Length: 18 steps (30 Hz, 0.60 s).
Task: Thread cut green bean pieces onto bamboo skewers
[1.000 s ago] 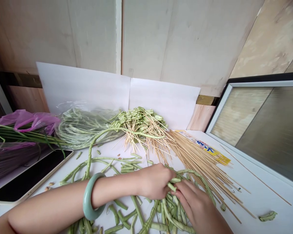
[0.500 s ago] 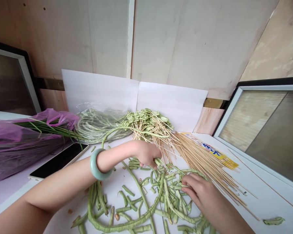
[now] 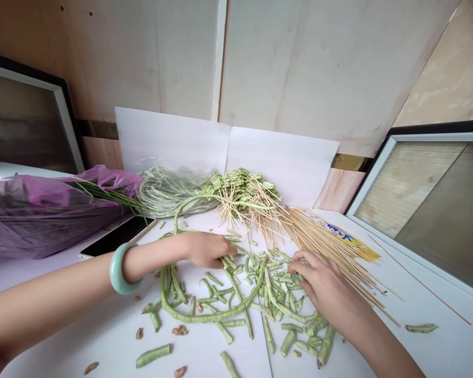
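Past the fingers (image 3: 300, 269), skewered beans (image 3: 240, 184) look done; loose pieces (image 3: 286, 293) remain between. Left hand (image 3: 207, 249) is narrowed (can't tell if holding); right hand (image 3: 319, 273) half-spread.

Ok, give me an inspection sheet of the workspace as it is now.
Surface: white table, with brown seeds scattered nearest the camera.
Job's things: cut green bean pieces; curved long bean; thin wooden sticks; bean pile with sticks poking out.
Clutter: phone, purple bag, clear bag of long green strands, yellow wrapper.
Hands: left hand and right hand both at bean pieces, fingers bent; grip unclear.
Cables: nothing seen.
Surroundings: white boards standing before a panelled wall; framed panes at both sides.
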Each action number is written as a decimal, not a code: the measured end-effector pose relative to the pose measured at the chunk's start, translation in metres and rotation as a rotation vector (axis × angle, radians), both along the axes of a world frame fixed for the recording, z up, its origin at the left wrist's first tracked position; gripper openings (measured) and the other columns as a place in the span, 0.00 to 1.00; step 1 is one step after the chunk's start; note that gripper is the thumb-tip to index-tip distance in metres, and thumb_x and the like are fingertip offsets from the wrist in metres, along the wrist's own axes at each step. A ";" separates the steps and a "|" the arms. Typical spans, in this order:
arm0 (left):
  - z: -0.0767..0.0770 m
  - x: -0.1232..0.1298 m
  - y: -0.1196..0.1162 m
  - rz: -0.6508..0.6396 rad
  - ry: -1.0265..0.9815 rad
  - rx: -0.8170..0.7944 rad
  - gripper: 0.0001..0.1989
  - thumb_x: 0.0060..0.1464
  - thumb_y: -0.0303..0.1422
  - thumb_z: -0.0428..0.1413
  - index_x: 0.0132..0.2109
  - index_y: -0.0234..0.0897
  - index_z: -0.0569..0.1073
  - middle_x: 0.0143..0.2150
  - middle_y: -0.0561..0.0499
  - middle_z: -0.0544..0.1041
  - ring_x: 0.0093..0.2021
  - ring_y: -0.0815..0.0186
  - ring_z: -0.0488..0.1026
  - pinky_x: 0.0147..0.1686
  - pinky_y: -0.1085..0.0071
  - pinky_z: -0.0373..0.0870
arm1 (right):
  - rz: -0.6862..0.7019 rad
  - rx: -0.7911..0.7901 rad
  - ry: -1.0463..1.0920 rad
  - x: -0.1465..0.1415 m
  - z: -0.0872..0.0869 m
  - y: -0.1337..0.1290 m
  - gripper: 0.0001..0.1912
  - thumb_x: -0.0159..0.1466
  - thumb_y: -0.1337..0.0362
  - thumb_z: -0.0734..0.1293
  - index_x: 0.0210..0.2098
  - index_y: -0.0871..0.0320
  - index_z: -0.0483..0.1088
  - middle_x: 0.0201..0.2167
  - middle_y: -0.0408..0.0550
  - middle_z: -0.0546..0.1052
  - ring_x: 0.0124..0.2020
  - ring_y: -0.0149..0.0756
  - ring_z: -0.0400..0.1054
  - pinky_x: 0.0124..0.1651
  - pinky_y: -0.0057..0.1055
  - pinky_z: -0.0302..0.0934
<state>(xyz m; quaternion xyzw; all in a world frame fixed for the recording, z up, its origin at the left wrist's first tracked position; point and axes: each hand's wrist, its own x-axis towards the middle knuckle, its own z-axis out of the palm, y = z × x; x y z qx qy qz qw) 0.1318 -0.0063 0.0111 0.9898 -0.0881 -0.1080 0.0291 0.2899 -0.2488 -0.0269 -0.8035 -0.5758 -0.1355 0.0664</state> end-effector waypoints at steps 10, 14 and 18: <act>-0.011 -0.056 0.018 0.097 -0.127 -0.089 0.18 0.52 0.24 0.53 0.50 0.39 0.70 0.44 0.46 0.77 0.40 0.60 0.75 0.34 0.71 0.66 | 0.041 -0.059 0.086 -0.008 0.001 0.001 0.10 0.62 0.71 0.61 0.35 0.53 0.73 0.44 0.48 0.71 0.41 0.44 0.67 0.45 0.44 0.62; -0.014 -0.066 0.021 0.142 -0.120 -0.138 0.19 0.51 0.25 0.53 0.51 0.40 0.70 0.47 0.46 0.76 0.42 0.60 0.74 0.37 0.71 0.66 | 0.051 -0.073 0.112 -0.022 0.002 0.007 0.15 0.61 0.73 0.59 0.41 0.54 0.73 0.47 0.50 0.72 0.45 0.45 0.67 0.49 0.45 0.62; -0.014 -0.067 0.022 0.158 -0.125 -0.181 0.18 0.54 0.30 0.55 0.53 0.40 0.69 0.49 0.45 0.74 0.45 0.58 0.73 0.41 0.69 0.66 | 0.113 -0.129 0.139 -0.037 -0.004 0.015 0.31 0.58 0.81 0.55 0.55 0.53 0.67 0.53 0.48 0.72 0.55 0.44 0.63 0.56 0.46 0.59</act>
